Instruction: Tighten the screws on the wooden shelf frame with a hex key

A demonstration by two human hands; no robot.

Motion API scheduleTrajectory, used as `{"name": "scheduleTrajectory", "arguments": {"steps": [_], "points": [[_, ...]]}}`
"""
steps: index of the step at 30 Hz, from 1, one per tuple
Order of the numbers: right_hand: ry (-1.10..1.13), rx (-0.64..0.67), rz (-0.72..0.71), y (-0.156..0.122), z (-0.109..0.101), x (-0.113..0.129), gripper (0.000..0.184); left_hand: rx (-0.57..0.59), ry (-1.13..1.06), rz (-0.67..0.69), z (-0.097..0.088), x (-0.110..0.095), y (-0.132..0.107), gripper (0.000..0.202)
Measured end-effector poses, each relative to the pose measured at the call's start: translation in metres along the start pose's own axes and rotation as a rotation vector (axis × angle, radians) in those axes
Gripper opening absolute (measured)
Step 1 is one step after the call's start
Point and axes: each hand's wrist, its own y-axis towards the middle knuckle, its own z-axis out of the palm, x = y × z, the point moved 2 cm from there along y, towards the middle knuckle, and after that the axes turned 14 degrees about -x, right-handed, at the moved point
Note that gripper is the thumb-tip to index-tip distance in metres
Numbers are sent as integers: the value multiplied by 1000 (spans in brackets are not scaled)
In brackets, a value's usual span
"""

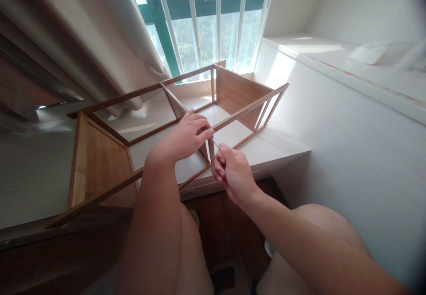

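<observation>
A wooden shelf frame (106, 159) lies on its side on a white ledge, with solid panels at both ends and a divider (173, 101) in the middle. My left hand (188, 136) bends over the front rail where it meets the divider, fingers closed around the wood. Just right of it, my right hand (234, 171) is closed on a thin metal tool (215, 143). Its slim shaft points at the joint beside my left fingertips. The tool's handle end is hidden in my fist, so its exact kind does not show.
The white ledge (282, 142) ends at a front edge above a dark wooden floor (213, 224). Behind stand a barred window (206, 33) and a long curtain (86, 33). A white wall and raised shelf (333, 51) with a plastic bag (372, 53) border the right side.
</observation>
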Motion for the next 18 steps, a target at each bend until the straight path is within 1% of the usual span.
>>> {"name": "scheduleTrajectory", "arguments": {"steps": [2,4,7,13,18], "points": [[4,7,6,-1,0,-2,43,-1,-3,5,0,0,0,38],[-45,7,-30,0,-1,-2,44,1,-5,6,0,-1,1,38],[-169,-2,-129,3,-4,3,45,3,-9,8,0,-1,0,38],[-512,9,-384,8,-11,17,50,-7,-23,20,1,0,-1,36],[-711,39,-501,8,-13,22,50,-1,-24,3,0,0,0,35]]}}
